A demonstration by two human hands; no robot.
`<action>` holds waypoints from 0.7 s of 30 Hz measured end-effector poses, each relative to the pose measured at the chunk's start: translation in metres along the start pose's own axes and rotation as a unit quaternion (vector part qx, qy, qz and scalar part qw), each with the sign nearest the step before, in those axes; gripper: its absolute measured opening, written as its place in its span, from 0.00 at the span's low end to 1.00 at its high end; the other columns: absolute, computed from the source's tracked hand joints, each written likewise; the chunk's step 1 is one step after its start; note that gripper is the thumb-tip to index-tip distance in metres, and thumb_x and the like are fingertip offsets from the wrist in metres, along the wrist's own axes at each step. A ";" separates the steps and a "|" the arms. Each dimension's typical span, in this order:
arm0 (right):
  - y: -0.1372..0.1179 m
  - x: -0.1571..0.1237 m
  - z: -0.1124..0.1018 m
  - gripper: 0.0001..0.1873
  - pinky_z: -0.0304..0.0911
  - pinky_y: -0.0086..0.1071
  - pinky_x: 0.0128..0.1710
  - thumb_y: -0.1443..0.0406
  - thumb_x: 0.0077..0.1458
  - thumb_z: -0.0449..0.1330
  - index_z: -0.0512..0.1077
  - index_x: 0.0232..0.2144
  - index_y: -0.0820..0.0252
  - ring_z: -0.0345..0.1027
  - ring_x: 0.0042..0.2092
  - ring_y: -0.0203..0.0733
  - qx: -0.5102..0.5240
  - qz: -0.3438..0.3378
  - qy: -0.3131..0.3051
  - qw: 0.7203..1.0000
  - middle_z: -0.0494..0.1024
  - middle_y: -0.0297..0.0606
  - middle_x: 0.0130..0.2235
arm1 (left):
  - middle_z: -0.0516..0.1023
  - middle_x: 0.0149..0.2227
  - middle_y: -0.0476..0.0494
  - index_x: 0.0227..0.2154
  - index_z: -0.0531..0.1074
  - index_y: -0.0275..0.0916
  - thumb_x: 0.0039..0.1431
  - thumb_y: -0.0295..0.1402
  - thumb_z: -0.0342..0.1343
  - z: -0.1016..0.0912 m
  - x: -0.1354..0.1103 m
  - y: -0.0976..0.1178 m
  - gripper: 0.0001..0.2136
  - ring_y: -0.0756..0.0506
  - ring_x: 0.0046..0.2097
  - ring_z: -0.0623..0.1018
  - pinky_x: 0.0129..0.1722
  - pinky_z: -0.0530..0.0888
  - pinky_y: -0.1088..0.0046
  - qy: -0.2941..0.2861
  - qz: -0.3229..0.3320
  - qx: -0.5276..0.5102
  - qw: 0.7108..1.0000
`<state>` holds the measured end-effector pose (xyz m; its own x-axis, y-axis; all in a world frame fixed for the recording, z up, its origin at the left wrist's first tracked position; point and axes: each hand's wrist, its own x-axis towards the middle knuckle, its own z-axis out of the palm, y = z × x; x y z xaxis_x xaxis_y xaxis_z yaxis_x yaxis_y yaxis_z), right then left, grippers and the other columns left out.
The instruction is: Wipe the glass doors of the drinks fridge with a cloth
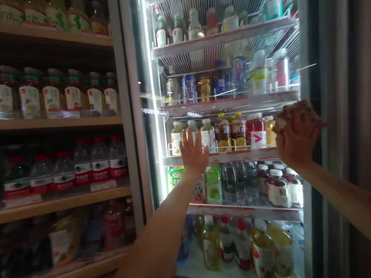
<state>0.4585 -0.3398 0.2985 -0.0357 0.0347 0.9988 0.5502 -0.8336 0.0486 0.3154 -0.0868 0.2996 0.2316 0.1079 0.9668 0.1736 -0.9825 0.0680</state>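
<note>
A glass door [179, 64] fronts a lit drinks fridge. My left hand [194, 157] reaches out at the middle of it, fingers spread and palm toward the glass, holding nothing. It appears to rest on the pane, in front of pale-labelled bottles [207, 132]. Higher and to the right, my right hand [294, 144] grips a crumpled brownish cloth [297, 114] near the door's right edge. The cloth covers part of the fingers. Beside that hand, behind the glass, stands a red drink bottle [256, 130].
Wooden shelves [50, 121] on the left carry rows of jars [31, 94] and red-capped water bottles [100, 159]. Inside the fridge, large juice bottles [263, 251] stand at the bottom. A dark vertical frame [330, 57] borders the right side.
</note>
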 end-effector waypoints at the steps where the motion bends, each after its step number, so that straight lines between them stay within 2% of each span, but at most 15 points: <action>1: -0.007 -0.014 -0.002 0.22 0.41 0.59 0.56 0.61 0.57 0.49 0.67 0.52 0.65 0.46 0.62 0.60 0.027 -0.068 -0.041 0.996 0.58 0.53 0.60 | 0.51 0.64 0.36 0.58 0.57 0.38 0.57 0.36 0.49 0.002 -0.005 0.002 0.25 0.36 0.65 0.48 0.60 0.55 0.49 -0.002 0.001 0.002 1.000; 3: -0.023 -0.042 -0.009 0.20 0.39 0.55 0.60 0.64 0.56 0.51 0.68 0.51 0.57 0.47 0.63 0.53 0.095 -0.219 -0.122 0.963 0.62 0.44 0.59 | 0.51 0.64 0.37 0.58 0.56 0.39 0.57 0.37 0.49 0.005 -0.020 0.003 0.26 0.37 0.66 0.47 0.60 0.55 0.50 -0.012 0.021 0.008 1.000; 4: -0.029 -0.053 -0.013 0.20 0.38 0.53 0.60 0.65 0.55 0.51 0.68 0.51 0.54 0.49 0.62 0.50 0.119 -0.255 -0.141 0.949 0.64 0.41 0.58 | 0.50 0.64 0.37 0.58 0.55 0.39 0.57 0.37 0.49 0.006 -0.029 0.003 0.26 0.37 0.66 0.46 0.60 0.54 0.50 -0.019 0.036 0.011 0.999; 5: -0.034 -0.061 -0.015 0.20 0.38 0.53 0.61 0.65 0.55 0.51 0.68 0.51 0.53 0.50 0.62 0.50 0.128 -0.249 -0.135 0.950 0.64 0.40 0.58 | 0.50 0.64 0.38 0.59 0.55 0.39 0.57 0.38 0.49 0.007 -0.039 0.001 0.26 0.37 0.66 0.46 0.60 0.54 0.50 -0.027 0.051 0.014 0.998; 8: -0.045 -0.077 -0.015 0.24 0.36 0.55 0.60 0.64 0.54 0.52 0.65 0.54 0.58 0.45 0.63 0.55 0.081 -0.071 -0.041 0.993 0.57 0.45 0.62 | 0.50 0.65 0.39 0.58 0.55 0.40 0.58 0.38 0.48 0.008 -0.066 -0.006 0.26 0.38 0.66 0.47 0.60 0.54 0.51 -0.043 0.084 0.023 0.995; 9: -0.048 -0.084 -0.014 0.25 0.36 0.56 0.60 0.63 0.54 0.52 0.64 0.55 0.59 0.43 0.64 0.57 0.074 -0.047 -0.032 0.996 0.55 0.46 0.62 | 0.51 0.64 0.39 0.58 0.55 0.40 0.58 0.38 0.47 0.008 -0.073 -0.009 0.25 0.39 0.66 0.47 0.60 0.54 0.52 -0.046 0.088 0.025 0.995; 10: -0.052 -0.091 -0.014 0.24 0.36 0.56 0.60 0.64 0.54 0.51 0.63 0.55 0.58 0.43 0.64 0.57 0.086 -0.070 -0.048 0.993 0.55 0.45 0.63 | 0.51 0.64 0.40 0.58 0.56 0.41 0.58 0.38 0.47 0.008 -0.078 -0.012 0.24 0.39 0.66 0.48 0.60 0.54 0.52 -0.050 0.092 0.027 0.994; 11: -0.055 -0.099 -0.014 0.24 0.36 0.56 0.61 0.64 0.55 0.51 0.64 0.54 0.55 0.45 0.63 0.55 0.115 -0.132 -0.082 0.981 0.57 0.42 0.62 | 0.52 0.64 0.40 0.58 0.56 0.41 0.58 0.38 0.47 0.007 -0.083 -0.014 0.24 0.39 0.66 0.48 0.60 0.54 0.52 -0.053 0.093 0.030 0.994; 13: -0.060 -0.113 -0.018 0.22 0.39 0.54 0.61 0.65 0.55 0.50 0.66 0.52 0.48 0.52 0.61 0.50 0.180 -0.261 -0.157 0.935 0.64 0.37 0.58 | 0.52 0.64 0.39 0.58 0.56 0.40 0.58 0.38 0.48 0.005 -0.089 -0.019 0.24 0.39 0.65 0.48 0.60 0.54 0.52 -0.062 0.097 0.034 0.993; 14: -0.060 -0.116 -0.020 0.22 0.41 0.53 0.61 0.65 0.55 0.50 0.66 0.52 0.47 0.53 0.61 0.49 0.194 -0.275 -0.172 0.926 0.67 0.37 0.57 | 0.52 0.64 0.39 0.57 0.56 0.40 0.58 0.38 0.48 0.005 -0.092 -0.020 0.24 0.39 0.66 0.48 0.60 0.54 0.52 -0.066 0.097 0.035 0.992; 15: -0.059 -0.116 -0.023 0.22 0.41 0.53 0.61 0.65 0.55 0.50 0.66 0.53 0.47 0.54 0.60 0.50 0.191 -0.250 -0.169 0.934 0.67 0.38 0.57 | 0.52 0.64 0.39 0.58 0.56 0.40 0.58 0.38 0.48 0.004 -0.094 -0.021 0.24 0.39 0.66 0.48 0.61 0.53 0.53 -0.070 0.097 0.036 0.992; 17: -0.057 -0.112 -0.027 0.24 0.41 0.56 0.60 0.63 0.56 0.51 0.63 0.55 0.53 0.49 0.62 0.55 0.142 -0.114 -0.113 0.977 0.61 0.42 0.60 | 0.51 0.64 0.39 0.58 0.56 0.40 0.58 0.38 0.47 0.004 -0.099 -0.023 0.24 0.40 0.66 0.47 0.61 0.53 0.53 -0.074 0.094 0.038 0.992; 19: -0.057 -0.110 -0.030 0.25 0.39 0.58 0.59 0.63 0.56 0.51 0.62 0.57 0.57 0.43 0.63 0.59 0.112 -0.026 -0.074 0.991 0.54 0.45 0.63 | 0.51 0.64 0.38 0.58 0.55 0.40 0.58 0.38 0.48 0.004 -0.105 -0.023 0.25 0.39 0.66 0.46 0.61 0.53 0.53 -0.074 0.086 0.036 0.993; 20: -0.058 -0.113 -0.030 0.25 0.38 0.58 0.59 0.64 0.56 0.51 0.62 0.57 0.57 0.43 0.64 0.59 0.121 -0.042 -0.079 0.989 0.54 0.44 0.63 | 0.50 0.64 0.38 0.59 0.55 0.40 0.57 0.38 0.48 0.005 -0.108 -0.023 0.26 0.39 0.66 0.46 0.61 0.53 0.53 -0.075 0.082 0.033 0.993; 21: -0.059 -0.119 -0.030 0.24 0.37 0.58 0.60 0.65 0.56 0.51 0.63 0.56 0.54 0.44 0.63 0.58 0.143 -0.093 -0.102 0.980 0.57 0.42 0.62 | 0.50 0.65 0.37 0.59 0.54 0.39 0.57 0.38 0.49 0.005 -0.112 -0.023 0.27 0.38 0.66 0.45 0.60 0.53 0.52 -0.078 0.078 0.030 0.993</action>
<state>0.4052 -0.3115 0.1765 -0.0050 0.3053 0.9523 0.7628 -0.6146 0.2011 0.2899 -0.0758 0.1881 0.4048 -0.0187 0.9142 0.1796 -0.9787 -0.0995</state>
